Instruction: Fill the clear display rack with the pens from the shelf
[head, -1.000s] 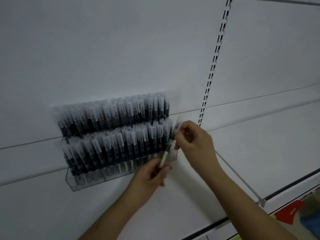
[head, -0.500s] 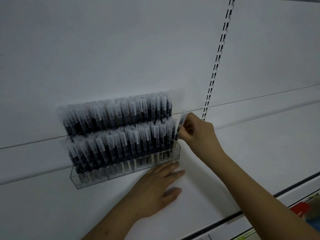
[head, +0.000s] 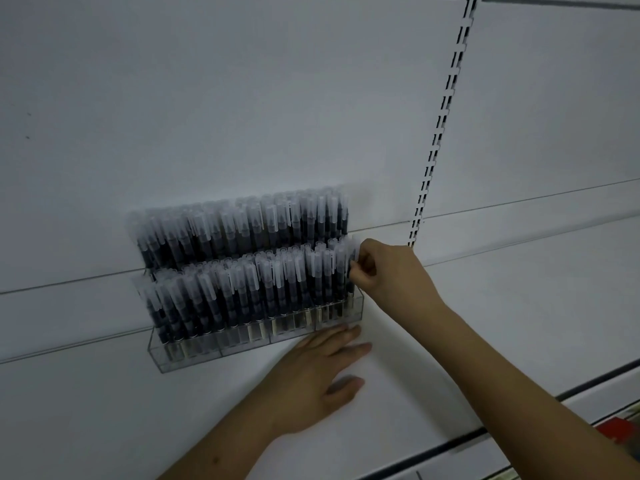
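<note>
Pens point(head: 242, 265) stand packed in two tiers of our clear display rack point(head: 194, 355) on the white shelf point(head: 433, 358). Our right hand point(head: 388, 271) reaches to the rack's right end, our left hand point(head: 322, 372) lies flat just below it — a second ago it held a pen's lower end. Right fingers point(head: 363, 277) pinch the last pen point(head: 354, 251), now in its slot; left fingers are spread — touching only shelf.

Pen point(head: 352, 271) — now lower, into rack point(head: 194, 356)
</note>
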The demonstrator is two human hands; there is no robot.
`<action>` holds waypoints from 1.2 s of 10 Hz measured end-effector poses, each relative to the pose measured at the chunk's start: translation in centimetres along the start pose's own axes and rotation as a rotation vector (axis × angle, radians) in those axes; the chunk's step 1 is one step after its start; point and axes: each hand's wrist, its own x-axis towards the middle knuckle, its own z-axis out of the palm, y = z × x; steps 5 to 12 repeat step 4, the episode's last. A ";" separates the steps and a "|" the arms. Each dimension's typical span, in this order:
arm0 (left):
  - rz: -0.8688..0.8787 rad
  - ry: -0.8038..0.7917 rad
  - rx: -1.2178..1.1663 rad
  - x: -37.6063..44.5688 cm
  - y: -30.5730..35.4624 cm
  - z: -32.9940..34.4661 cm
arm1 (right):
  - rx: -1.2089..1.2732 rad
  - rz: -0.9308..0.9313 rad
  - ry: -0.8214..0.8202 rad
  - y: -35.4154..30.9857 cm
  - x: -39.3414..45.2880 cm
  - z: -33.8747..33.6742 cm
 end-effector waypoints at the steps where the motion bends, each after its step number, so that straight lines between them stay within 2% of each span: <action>1: -0.006 -0.006 0.006 0.0 0.1 -0.1 | -0.054 -0.066 -0.051 -0.4 -0.2 0.2; 3: -0.006 0.006 0.000 -0.1 0.4 -0.4 | -0.036 0.040 -0.166 0.7 -0.3 0.6; 4: -0.005 0.001 -0.026 -0.1 0.7 -0.8 | -0.074 0.008 -0.092 0.7 -1.2 0.0; 12: -0.005 0.001 -0.026 -0.1 0.7 -0.8 | -0.074 0.008 -0.092 0.7 -1.2 0.0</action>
